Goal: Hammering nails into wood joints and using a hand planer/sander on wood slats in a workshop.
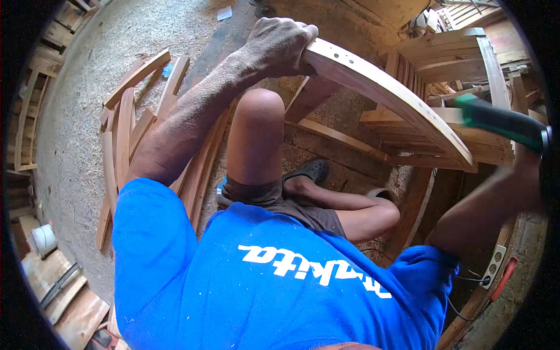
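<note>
Floor (76,146): It is lying under everything, and pale wood shavings (149,26) are covering much of its left side.
Slatted frame (449,52): It is standing toward the right side of the floor, with thin bars making a row.
Stick pile (123,134): Loose sticks are lying on the left side of the floor, some leaning on others.
Curved wood (402,96): It is bending like a bow above the middle of the floor, running from the left hand (277,45) down toward the right. I am not able to tell if its low end is touching the frame. I am guessing it is being stiff, hard and not too heavy. The top end is looking like a good place to hold.
Green and black tool (501,123): It is hanging in the air by the right hand (528,166), looking too blurry to name.
Left fingers: They are wrapping tightly around the wood's top end.
Right fingers: They are seemingly gripping the tool, but blur is hiding just how.
Dark dots (336,56): They are sitting on the wood, close to the left hand.
</note>
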`<state>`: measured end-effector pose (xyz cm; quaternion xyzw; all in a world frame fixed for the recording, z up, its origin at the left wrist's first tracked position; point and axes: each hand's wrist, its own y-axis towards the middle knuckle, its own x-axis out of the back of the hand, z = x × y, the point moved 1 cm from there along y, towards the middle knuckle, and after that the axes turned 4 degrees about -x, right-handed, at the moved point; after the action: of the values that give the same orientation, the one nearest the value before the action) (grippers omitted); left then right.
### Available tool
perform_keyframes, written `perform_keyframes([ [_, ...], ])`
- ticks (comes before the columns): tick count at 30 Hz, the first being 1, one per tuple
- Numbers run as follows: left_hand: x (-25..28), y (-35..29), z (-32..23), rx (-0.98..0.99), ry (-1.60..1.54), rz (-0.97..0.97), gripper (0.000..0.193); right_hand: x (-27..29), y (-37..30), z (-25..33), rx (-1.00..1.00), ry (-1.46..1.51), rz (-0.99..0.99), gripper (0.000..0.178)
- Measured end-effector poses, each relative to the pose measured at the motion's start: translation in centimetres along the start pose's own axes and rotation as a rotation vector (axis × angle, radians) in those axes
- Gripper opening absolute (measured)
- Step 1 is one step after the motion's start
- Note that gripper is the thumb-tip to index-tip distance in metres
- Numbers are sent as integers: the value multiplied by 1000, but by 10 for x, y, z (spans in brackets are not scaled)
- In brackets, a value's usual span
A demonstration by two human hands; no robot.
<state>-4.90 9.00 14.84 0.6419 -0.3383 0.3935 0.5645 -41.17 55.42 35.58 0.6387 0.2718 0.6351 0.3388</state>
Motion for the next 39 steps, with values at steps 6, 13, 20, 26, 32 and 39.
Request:
perform_keyframes([
  [6, -13, -6, -6, -41, -57, 31, 60, -202, 8, 250, -435, 40, 568, 56],
  [13, -4, 4, -2, -54, -77, 9, 60, -13, 5, 117, -775, -4, 122, 37],
  [20, -3, -12, -5, -28, -76, 72, 60, -237, -15, 256, -337, 121, 431, 52],
  [26, -1, 13, -5, -7, 43, 120, 61, -177, -82, 269, -1048, 708, 283, 54],
  [32, -14, 69, -11, -153, -83, 358, 70, -239, -245, 265, -1346, 557, 536, 50],
  [39, -32, 102, -3, -216, 16, 333, 72, -412, -370, 282, -1846, 819, 450, 21],
])
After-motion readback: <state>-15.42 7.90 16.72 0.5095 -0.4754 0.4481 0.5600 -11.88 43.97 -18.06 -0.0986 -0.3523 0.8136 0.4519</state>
